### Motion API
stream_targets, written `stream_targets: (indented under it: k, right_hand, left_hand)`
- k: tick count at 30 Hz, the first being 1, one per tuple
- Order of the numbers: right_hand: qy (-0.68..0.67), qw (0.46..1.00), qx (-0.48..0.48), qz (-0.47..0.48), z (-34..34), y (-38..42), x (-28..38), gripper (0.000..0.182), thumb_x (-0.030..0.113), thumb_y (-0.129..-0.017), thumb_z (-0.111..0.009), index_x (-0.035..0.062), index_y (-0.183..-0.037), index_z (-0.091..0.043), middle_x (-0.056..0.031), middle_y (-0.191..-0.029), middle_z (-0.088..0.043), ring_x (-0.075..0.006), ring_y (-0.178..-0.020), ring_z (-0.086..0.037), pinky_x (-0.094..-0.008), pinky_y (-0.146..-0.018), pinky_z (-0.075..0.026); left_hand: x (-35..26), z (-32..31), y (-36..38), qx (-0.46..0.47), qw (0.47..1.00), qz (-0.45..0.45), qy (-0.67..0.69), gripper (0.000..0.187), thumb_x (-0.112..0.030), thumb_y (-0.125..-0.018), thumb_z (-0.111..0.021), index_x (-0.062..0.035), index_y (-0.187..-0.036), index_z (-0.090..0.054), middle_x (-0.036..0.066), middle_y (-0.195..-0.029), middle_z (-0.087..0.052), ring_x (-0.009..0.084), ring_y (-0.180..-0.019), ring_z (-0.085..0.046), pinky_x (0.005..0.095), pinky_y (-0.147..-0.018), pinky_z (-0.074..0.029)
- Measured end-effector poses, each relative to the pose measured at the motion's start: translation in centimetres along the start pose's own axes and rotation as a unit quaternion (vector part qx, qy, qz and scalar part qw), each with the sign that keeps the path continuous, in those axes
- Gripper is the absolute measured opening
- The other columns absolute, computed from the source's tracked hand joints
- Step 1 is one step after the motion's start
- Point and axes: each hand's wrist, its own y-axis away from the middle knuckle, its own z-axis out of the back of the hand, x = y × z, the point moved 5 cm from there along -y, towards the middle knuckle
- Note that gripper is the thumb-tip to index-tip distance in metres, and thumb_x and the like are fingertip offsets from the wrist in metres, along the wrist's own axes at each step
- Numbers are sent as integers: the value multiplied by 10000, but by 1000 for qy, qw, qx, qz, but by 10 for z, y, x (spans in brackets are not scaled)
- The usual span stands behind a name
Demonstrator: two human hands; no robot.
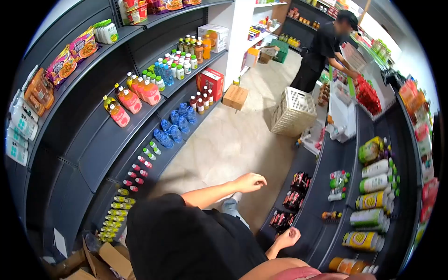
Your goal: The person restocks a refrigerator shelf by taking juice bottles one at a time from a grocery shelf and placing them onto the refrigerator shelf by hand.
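My left hand [251, 182] hangs over the floor in the middle of the aisle, its fingers loosely bent and a little apart, with nothing in it. Close to the low right shelf is my right hand [287, 238], fingers curled in toward the palm and no object showing in them. Just beyond it, dark bottle packs [282, 220] stand in a row on the bottom shelf. A small dark bottle with an orange label [331, 215] lies on the shelf above, near several clear bottles with green and red caps [339, 179].
Left shelves hold blue-wrapped bottles [174, 133], pink-label bottles [120, 116] and noodle packs [84, 45]. A cardboard box [235, 97] and white crate [295, 112] stand on the floor. A person in black [322, 49] handles red packages [368, 95]. Opened cartons [114, 259] lie at bottom left.
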Motion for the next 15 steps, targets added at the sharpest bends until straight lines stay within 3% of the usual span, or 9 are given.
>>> stream_targets:
  k: [2,4,6,7,10,12,15]
  right_hand:
    - [-58,998,15,3,-64,-57,15,168,-143,-777,-627,8,-850,-641,-88,-957,-619,-193,-852,-639,-292,-702,-546]
    - [6,984,50,172,-129,-115,62,205,-150,-756,-616,9,-880,-650,-106,-937,-627,-220,-843,-642,-325,-694,-532]
    - [-26,979,125,161,-203,-161,95,195,-135,-771,-614,4,-902,-653,-114,-924,-638,-225,-822,-638,-329,-697,-520]
    - [-31,971,174,159,-239,-179,116,186,-125,-779,-616,4,-909,-653,-116,-928,-644,-232,-812,-634,-327,-702,-520]
    - [-62,919,329,209,-357,-198,162,194,-88,-807,-634,-3,-978,-671,-116,-936,-652,-210,-805,-644,-313,-726,-529]
    - [-91,878,435,179,-424,-189,197,219,-64,-837,-645,7,-1041,-684,-104,-946,-665,-202,-838,-666,-306,-759,-540]
    - [-160,832,520,106,-525,-154,215,225,-29,-889,-637,46,-1094,-689,-97,-1052,-686,-219,-883,-688,-320,-811,-561]
  left_hand:
    - [-9,0,-28,-15,1000,-16,5,202,-129,-876,-604,-44,-1038,-689,113,-958,-711,288,-866,-688,407,-783,-553]
    - [-13,2,-49,72,995,-69,13,187,-114,-918,-620,-66,-1080,-701,104,-1021,-718,265,-920,-698,381,-825,-553]
    - [-23,26,-63,173,982,-66,19,199,-118,-922,-620,-69,-1096,-703,93,-1027,-720,255,-911,-696,385,-828,-552]
    - [-4,32,-69,179,983,-37,11,213,-117,-918,-625,-72,-1111,-704,80,-1035,-726,247,-913,-696,381,-831,-553]
    - [42,94,-84,34,998,42,-33,229,-89,-903,-622,-56,-1115,-701,90,-1038,-726,240,-929,-700,374,-839,-556]
    - [71,143,-79,-60,993,103,-24,246,-75,-889,-627,-44,-1122,-701,116,-1048,-728,239,-960,-706,374,-868,-561]
    - [102,220,-54,-191,970,151,-20,282,-66,-877,-633,-47,-1152,-693,126,-1056,-729,241,-983,-709,376,-891,-562]
